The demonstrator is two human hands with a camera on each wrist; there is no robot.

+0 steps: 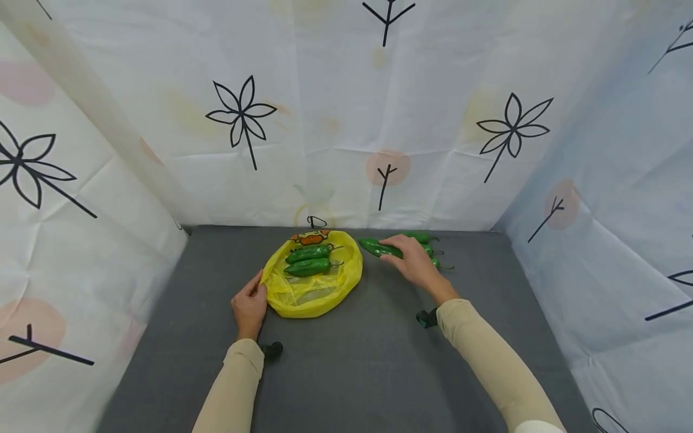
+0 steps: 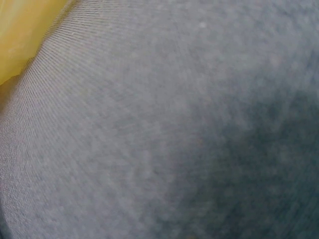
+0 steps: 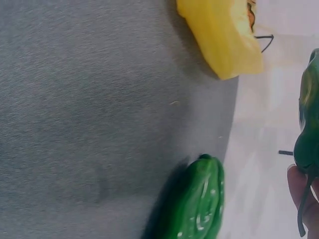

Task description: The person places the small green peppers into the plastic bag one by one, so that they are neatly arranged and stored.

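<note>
A yellow plastic bag (image 1: 349, 288) lies on the table with its mouth spread open and its rim rolled. Two green chili peppers (image 1: 307, 267) rest side by side in it. My left hand (image 1: 251, 307) pinches the bag's left rim between thumb and fingers. In the right wrist view a raised green pepper (image 3: 310, 114) is held near its stem by the fingertips (image 3: 297, 184) of my right hand (image 1: 412, 261); its tip points left toward the bag. More green peppers (image 1: 421, 237) lie beside and partly behind that hand, one seen close (image 3: 197, 199) in the right wrist view.
The dark grey table (image 1: 346, 373) ends at a white printed cloth (image 1: 325, 120) along its back edge, with more cloth at both sides. A small dark wrist device (image 1: 426, 319) hangs under the right wrist, another (image 1: 272, 350) by the left.
</note>
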